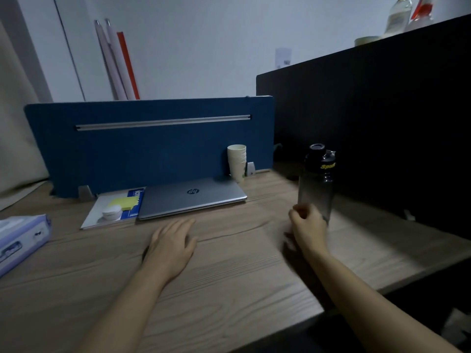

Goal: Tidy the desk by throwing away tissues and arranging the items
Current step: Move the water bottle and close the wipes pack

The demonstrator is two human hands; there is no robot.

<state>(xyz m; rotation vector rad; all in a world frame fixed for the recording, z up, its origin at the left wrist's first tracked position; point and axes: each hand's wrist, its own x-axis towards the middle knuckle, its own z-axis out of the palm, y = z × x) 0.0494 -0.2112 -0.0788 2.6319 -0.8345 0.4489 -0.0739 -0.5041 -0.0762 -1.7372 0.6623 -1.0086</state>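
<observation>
My left hand (173,243) lies flat on the wooden desk (229,276), fingers straight, just in front of the closed silver laptop (191,197). My right hand (307,222) is blurred, with its fingers curled at the lower left of the dark water bottle (317,184). The bottle stands upright on the desk. Whether the fingers grip the bottle is unclear. No loose tissue shows on the desk. A purple tissue pack (20,240) lies at the left edge.
A stack of paper cups (237,161) stands against the blue divider (153,143). Left of the laptop, a booklet (112,210) carries yellow sticky notes and a small white round case. A black partition (382,123) walls off the right side.
</observation>
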